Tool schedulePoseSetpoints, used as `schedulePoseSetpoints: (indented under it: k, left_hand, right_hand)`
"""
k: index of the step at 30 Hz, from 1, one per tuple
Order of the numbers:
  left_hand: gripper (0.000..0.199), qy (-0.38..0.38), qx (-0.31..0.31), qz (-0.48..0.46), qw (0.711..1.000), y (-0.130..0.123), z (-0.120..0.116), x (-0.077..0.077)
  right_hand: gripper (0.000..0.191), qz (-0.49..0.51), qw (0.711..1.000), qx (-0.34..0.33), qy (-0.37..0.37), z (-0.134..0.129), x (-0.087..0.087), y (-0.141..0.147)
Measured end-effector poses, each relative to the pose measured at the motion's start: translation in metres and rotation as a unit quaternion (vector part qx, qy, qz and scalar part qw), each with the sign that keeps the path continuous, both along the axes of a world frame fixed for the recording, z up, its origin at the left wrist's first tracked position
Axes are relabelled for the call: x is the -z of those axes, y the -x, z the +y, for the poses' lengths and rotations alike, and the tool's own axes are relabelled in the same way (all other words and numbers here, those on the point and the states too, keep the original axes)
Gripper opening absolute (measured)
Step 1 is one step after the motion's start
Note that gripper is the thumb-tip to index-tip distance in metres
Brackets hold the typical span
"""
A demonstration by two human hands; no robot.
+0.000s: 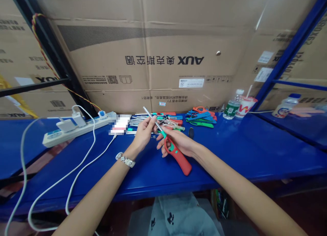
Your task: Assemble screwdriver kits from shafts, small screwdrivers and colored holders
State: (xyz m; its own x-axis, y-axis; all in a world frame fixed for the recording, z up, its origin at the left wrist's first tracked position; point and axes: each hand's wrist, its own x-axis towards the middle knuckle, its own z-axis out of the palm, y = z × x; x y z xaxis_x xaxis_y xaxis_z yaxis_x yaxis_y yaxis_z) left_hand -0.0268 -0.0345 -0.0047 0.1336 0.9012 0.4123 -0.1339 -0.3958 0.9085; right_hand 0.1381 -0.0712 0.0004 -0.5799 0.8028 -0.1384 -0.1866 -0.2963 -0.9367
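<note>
A red utility lighter (182, 162) with green trim and a long silver nozzle is held slanting above the blue table. My left hand (143, 132) pinches the nozzle between thumb and fingers, with a metal bracelet at its wrist. Around the green neck, near the trigger loop, my right hand (180, 140) grips the same lighter, its red handle pointing down towards me. Behind my hands lie several metal lighter nozzles (138, 119) and coloured parts, partly hidden by my fingers. Blue, green and orange plastic lighter casings (203, 117) are heaped to their right.
A white power strip (79, 129) with chargers and loose cables lies left, beside a blurred phone (120, 123). A small dark object (191, 132) sits near the casings. Water bottle (231, 106), paper cup (245, 107) and blue-capped bottle (286, 105) stand right. Cardboard (114, 38) backs the table.
</note>
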Motion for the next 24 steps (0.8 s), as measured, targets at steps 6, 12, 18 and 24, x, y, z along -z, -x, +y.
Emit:
schedulePoseSetpoints:
  k: [6,12,18,24]
  left_hand:
    - [0.044,0.002,0.002,-0.011,1.000,0.000,-0.001,0.001]
    - [0.045,-0.011,0.005,-0.019,1.000,-0.005,-0.003,0.000]
    - [0.044,0.005,0.036,-0.021,0.999,-0.003,-0.006,-0.006]
    - [0.028,0.026,0.135,0.042,0.990,0.006,-0.008,-0.005]
  right_hand:
    - [0.039,0.023,0.996,-0.017,-0.081,0.002,0.004,-0.007]
    - [0.046,0.042,0.995,0.018,-0.094,-0.002,0.006,0.003]
    - [0.043,0.009,0.997,0.007,-0.081,-0.003,0.000,0.006]
    - [0.043,0.015,0.998,0.029,-0.059,-0.003,-0.001,0.000]
